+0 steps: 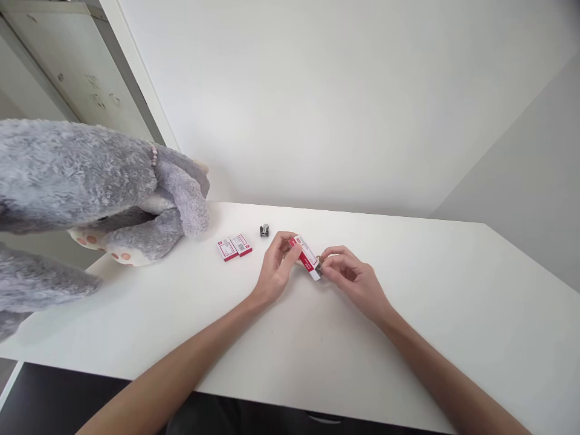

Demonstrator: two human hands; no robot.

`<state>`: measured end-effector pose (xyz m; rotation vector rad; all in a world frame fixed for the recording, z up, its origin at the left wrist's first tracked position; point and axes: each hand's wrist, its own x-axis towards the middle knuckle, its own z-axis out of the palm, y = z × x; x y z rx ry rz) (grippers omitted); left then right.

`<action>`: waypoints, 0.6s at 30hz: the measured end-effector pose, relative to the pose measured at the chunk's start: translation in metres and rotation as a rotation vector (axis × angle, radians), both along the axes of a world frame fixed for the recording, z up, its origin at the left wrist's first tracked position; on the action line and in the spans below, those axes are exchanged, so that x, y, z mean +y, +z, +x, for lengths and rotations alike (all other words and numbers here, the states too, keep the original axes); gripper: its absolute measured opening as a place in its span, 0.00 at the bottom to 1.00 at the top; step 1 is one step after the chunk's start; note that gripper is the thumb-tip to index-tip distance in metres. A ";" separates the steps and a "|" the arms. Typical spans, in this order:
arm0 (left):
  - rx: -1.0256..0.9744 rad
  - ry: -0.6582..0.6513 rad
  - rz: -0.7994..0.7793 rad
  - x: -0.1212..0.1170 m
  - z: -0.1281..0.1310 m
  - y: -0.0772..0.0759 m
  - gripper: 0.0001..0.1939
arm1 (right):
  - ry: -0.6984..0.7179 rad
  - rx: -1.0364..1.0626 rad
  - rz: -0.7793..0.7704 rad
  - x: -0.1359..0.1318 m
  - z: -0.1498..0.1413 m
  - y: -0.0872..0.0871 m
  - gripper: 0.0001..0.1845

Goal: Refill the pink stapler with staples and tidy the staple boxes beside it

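Note:
My left hand (pixel 277 266) is closed around a small red-and-white cardboard box (pixel 308 257), held tilted just above the table. The box's white end flap points toward my right hand (pixel 351 275). The fingers of that hand are pinched together right beside this end, on something small, dark and yellowish that they mostly hide. Two similar red-and-white boxes (pixel 234 246) lie side by side on the table, left of my left hand. Behind them and a little to the right sits a small black and silver metal object (pixel 264 230), its kind too small to tell.
A large grey plush toy (pixel 81 175) leans over the table's left side, its feet and paw near the small boxes. The white table (pixel 453 314) meets a white wall (pixel 344 109) at the back. A pale metal cabinet (pixel 67 60) stands at the far left.

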<state>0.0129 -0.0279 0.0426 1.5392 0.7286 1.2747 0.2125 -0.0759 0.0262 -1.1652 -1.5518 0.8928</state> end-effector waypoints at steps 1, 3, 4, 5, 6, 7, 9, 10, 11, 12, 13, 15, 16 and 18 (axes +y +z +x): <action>-0.011 -0.003 -0.009 -0.001 0.001 0.001 0.17 | 0.013 0.033 -0.015 0.001 0.001 0.000 0.18; -0.023 -0.007 -0.018 -0.001 0.001 0.002 0.18 | 0.042 0.081 -0.060 0.001 0.002 0.001 0.19; -0.026 -0.007 -0.019 -0.001 0.001 0.002 0.18 | 0.057 0.091 -0.085 0.001 0.003 0.002 0.18; -0.027 -0.006 -0.019 -0.001 0.001 0.001 0.18 | 0.075 0.096 -0.108 0.000 0.003 0.003 0.18; -0.029 -0.004 -0.019 -0.001 0.001 0.001 0.18 | 0.098 0.100 -0.128 0.000 0.003 0.005 0.18; -0.033 -0.002 -0.018 -0.001 0.001 0.001 0.18 | 0.124 0.103 -0.144 -0.001 0.002 0.006 0.18; -0.042 0.002 -0.022 0.000 0.000 0.001 0.18 | 0.169 0.116 -0.164 -0.002 0.002 0.007 0.18; -0.046 0.003 -0.024 0.000 0.000 0.001 0.18 | 0.180 0.130 -0.167 -0.002 0.002 0.007 0.19; -0.051 0.004 -0.026 0.001 0.000 0.001 0.18 | 0.179 0.146 -0.166 -0.002 0.002 0.006 0.19; -0.055 0.006 -0.027 0.001 0.000 0.001 0.18 | 0.169 0.162 -0.164 -0.001 0.003 0.005 0.19; -0.058 0.011 -0.030 0.001 0.000 0.001 0.18 | 0.152 0.181 -0.161 0.000 0.004 0.004 0.19; -0.065 0.024 -0.036 0.003 0.000 0.000 0.18 | 0.121 0.232 -0.158 0.002 0.006 0.002 0.20; -0.070 0.032 -0.041 0.004 -0.001 -0.001 0.18 | 0.116 0.263 -0.161 0.003 0.007 0.001 0.20; -0.095 0.052 -0.053 0.007 -0.002 -0.005 0.17 | 0.122 0.335 -0.172 0.004 0.009 0.001 0.21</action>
